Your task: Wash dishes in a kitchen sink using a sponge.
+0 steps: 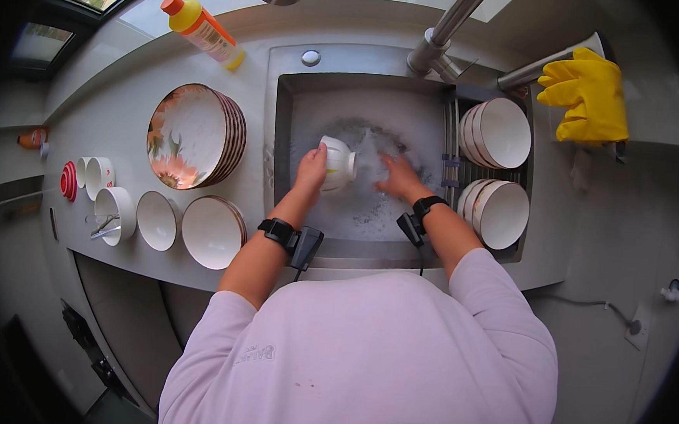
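My left hand [313,169] grips a white bowl [336,164] tipped on its side, its foot pointing right, over cloudy, foamy water in the stainless steel sink [319,250]. To the right of the bowl, my right hand [399,176] reaches to the water with its fingers apart; its fingertips are partly hidden by the foam, and nothing shows in its grasp. White bowls stand on edge in two groups in the rack at the sink's right side, an upper group [503,133] and a lower group [504,215].
Floral plates [187,135] and more bowls [213,233] stand left of the sink, with a cup holding utensils [119,216] further left. A yellow bottle [207,35] lies or leans behind them. The faucet [428,51] rises behind the sink; yellow rubber gloves [591,99] hang at right.
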The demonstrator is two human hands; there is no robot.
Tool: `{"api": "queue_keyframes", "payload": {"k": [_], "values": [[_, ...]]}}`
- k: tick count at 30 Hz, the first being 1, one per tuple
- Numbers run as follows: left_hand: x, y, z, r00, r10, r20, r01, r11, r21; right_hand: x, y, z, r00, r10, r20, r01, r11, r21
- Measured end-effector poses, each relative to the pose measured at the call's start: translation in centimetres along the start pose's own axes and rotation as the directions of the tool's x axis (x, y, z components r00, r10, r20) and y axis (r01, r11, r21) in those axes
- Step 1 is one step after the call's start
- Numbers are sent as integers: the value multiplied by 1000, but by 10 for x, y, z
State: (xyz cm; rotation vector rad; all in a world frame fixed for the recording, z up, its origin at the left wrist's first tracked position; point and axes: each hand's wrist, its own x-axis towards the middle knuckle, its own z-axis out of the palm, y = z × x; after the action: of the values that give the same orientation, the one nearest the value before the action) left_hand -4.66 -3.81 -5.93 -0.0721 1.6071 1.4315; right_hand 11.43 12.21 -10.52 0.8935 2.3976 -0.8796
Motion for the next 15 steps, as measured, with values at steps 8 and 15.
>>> {"api": "queue_keyframes", "payload": {"k": [8,15], "values": [[0,4,23,981,11,-195,6,996,85,35,-2,16,956,262,-132,-136,794,593],[18,-21,-2,932,165,-322,-48,939,339,-13,-94,-29,997,12,79,-79,7,997]]}}
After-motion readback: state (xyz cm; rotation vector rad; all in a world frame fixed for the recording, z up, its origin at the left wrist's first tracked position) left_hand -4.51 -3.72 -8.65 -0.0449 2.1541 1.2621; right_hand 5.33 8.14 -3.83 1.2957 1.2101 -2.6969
